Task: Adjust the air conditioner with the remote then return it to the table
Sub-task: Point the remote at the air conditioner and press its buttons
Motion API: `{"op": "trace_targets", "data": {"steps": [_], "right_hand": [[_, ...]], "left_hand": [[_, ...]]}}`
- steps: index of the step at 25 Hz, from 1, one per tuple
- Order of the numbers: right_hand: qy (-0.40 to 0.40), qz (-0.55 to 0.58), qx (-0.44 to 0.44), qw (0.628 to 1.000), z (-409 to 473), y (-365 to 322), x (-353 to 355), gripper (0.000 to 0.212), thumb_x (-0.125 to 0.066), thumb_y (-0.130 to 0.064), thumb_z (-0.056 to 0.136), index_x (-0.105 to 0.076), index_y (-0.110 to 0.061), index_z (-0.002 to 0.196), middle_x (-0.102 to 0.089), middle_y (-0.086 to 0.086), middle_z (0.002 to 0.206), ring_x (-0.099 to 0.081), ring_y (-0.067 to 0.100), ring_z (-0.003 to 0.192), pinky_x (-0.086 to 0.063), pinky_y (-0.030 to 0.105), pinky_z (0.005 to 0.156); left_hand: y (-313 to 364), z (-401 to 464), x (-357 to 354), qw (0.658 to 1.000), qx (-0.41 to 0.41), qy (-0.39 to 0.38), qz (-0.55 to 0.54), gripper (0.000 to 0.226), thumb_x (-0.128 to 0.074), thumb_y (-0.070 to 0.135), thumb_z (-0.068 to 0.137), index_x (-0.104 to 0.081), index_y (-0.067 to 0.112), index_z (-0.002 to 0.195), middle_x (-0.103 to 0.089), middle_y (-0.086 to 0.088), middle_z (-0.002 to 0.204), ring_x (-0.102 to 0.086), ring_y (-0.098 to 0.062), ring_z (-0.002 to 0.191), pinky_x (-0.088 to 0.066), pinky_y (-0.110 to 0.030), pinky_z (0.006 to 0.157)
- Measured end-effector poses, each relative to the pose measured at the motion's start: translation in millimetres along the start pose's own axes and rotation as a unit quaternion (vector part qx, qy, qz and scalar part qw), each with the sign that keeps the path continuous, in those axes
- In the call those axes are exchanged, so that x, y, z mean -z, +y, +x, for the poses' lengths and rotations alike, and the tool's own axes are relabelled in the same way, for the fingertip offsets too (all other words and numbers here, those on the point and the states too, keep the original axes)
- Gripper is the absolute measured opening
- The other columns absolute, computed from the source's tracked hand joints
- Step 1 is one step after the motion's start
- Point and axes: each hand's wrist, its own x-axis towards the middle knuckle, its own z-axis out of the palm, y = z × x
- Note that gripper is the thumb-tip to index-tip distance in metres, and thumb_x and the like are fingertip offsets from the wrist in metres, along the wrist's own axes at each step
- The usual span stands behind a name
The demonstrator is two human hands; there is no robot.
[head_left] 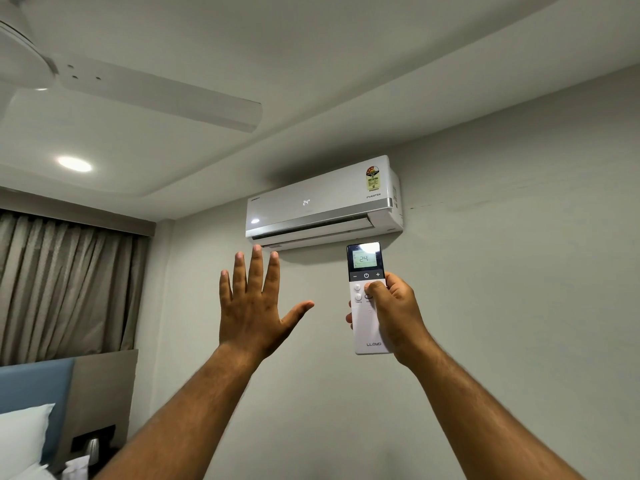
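Wall-mounted air conditioner (323, 202) above; right hand (393, 311) grasps remote (367, 296), left hand (256, 299) splayed, seemingly empty.

Even, dimmish light from a recessed ceiling lamp (74, 164); sharp focus; wide-angle bending at edges

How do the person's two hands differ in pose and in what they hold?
The left hand is empty and open, fingers spread; the right hand is closed around the remote. The left shows its back with fingers pointing up; the right has its thumb on the buttons. Both are raised below the air conditioner.
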Motion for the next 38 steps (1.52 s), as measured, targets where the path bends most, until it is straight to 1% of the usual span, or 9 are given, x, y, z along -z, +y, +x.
{"op": "trace_targets", "data": {"steps": [7, 12, 15, 17, 21, 27, 30, 35, 38], "right_hand": [[-0.001, 0.005, -0.002, 1.0, 2, 3, -4, 0.022, -0.046, -0.018, 0.095, -0.054, -0.013, 0.115, -0.067, 0.02, 0.1, -0.068, 0.033, 0.066, -0.056, 0.035, 0.056], [0.001, 0.007, 0.0, 1.0, 1, 5, -7, 0.013, -0.047, -0.018, 0.095, -0.056, -0.021, 0.104, -0.068, 0.016, 0.096, -0.069, 0.027, 0.062, -0.057, 0.033, 0.053], [0.001, 0.008, 0.0, 1.0, 0, 6, -8, 0.012, -0.047, -0.018, 0.095, -0.056, -0.025, 0.101, -0.068, 0.014, 0.094, -0.069, 0.026, 0.061, -0.056, 0.031, 0.051], [0.0, 0.007, 0.0, 1.0, 0, 7, -8, 0.013, -0.047, -0.018, 0.095, -0.056, -0.024, 0.103, -0.068, 0.014, 0.095, -0.069, 0.025, 0.061, -0.056, 0.031, 0.05], [-0.001, -0.002, -0.007, 1.0, 0, 9, -8, 0.019, -0.048, -0.02, 0.096, -0.054, -0.018, 0.113, -0.067, 0.017, 0.101, -0.069, 0.03, 0.067, -0.056, 0.032, 0.052], [-0.002, 0.01, -0.009, 1.0, 0, 9, -9, 0.021, -0.047, -0.018, 0.095, -0.055, -0.014, 0.113, -0.067, 0.02, 0.1, -0.069, 0.035, 0.068, -0.055, 0.033, 0.052], [-0.004, 0.004, -0.007, 1.0, 0, 8, -10, 0.02, -0.047, -0.019, 0.096, -0.055, -0.016, 0.114, -0.067, 0.018, 0.099, -0.069, 0.032, 0.066, -0.055, 0.031, 0.051], [-0.008, 0.008, -0.001, 1.0, -2, 5, -12, 0.011, -0.047, -0.02, 0.096, -0.055, -0.025, 0.1, -0.067, 0.015, 0.096, -0.069, 0.028, 0.063, -0.055, 0.029, 0.049], [-0.007, 0.012, 0.001, 1.0, -1, 5, -12, 0.012, -0.047, -0.018, 0.095, -0.056, -0.024, 0.099, -0.068, 0.015, 0.093, -0.069, 0.027, 0.06, -0.055, 0.03, 0.049]], "left_hand": [[-4, 0, -5, 1.0, 0.001, 0.002, 0.003, 0.1, -0.006, 0.086, 0.072, 0.009, 0.023, 0.148, 0.013, -0.007, 0.157, 0.011, -0.032, 0.146, 0.002, -0.053, 0.116], [-7, 0, -8, 1.0, 0.0, 0.005, 0.001, 0.1, -0.009, 0.086, 0.073, 0.003, 0.022, 0.149, 0.008, -0.009, 0.158, 0.008, -0.033, 0.146, 0.0, -0.055, 0.116], [-8, -2, -8, 1.0, -0.001, 0.005, 0.003, 0.1, -0.008, 0.086, 0.073, 0.003, 0.021, 0.149, 0.008, -0.009, 0.158, 0.008, -0.033, 0.146, 0.0, -0.055, 0.116], [-9, -3, -8, 1.0, 0.0, 0.002, 0.005, 0.1, -0.008, 0.086, 0.073, 0.005, 0.021, 0.149, 0.009, -0.009, 0.158, 0.009, -0.033, 0.146, 0.0, -0.054, 0.116], [-9, -5, -9, 1.0, 0.004, -0.004, 0.006, 0.1, -0.007, 0.086, 0.073, 0.007, 0.022, 0.149, 0.01, -0.009, 0.158, 0.01, -0.033, 0.146, 0.0, -0.055, 0.116], [-10, -5, -7, 1.0, 0.007, -0.001, 0.004, 0.1, -0.007, 0.085, 0.073, 0.007, 0.022, 0.148, 0.01, -0.009, 0.158, 0.01, -0.033, 0.146, 0.0, -0.055, 0.116], [-10, -5, -7, 1.0, 0.007, 0.001, 0.004, 0.099, -0.008, 0.085, 0.073, 0.007, 0.022, 0.148, 0.008, -0.009, 0.158, 0.009, -0.033, 0.146, -0.001, -0.055, 0.116], [-12, -4, -8, 1.0, 0.008, 0.0, 0.005, 0.1, -0.008, 0.086, 0.073, 0.006, 0.022, 0.148, 0.008, -0.009, 0.158, 0.009, -0.033, 0.146, 0.001, -0.055, 0.116], [-14, -4, -8, 1.0, 0.007, 0.004, 0.002, 0.099, -0.009, 0.085, 0.074, 0.005, 0.022, 0.149, 0.007, -0.009, 0.158, 0.007, -0.034, 0.146, -0.001, -0.055, 0.116]]}}
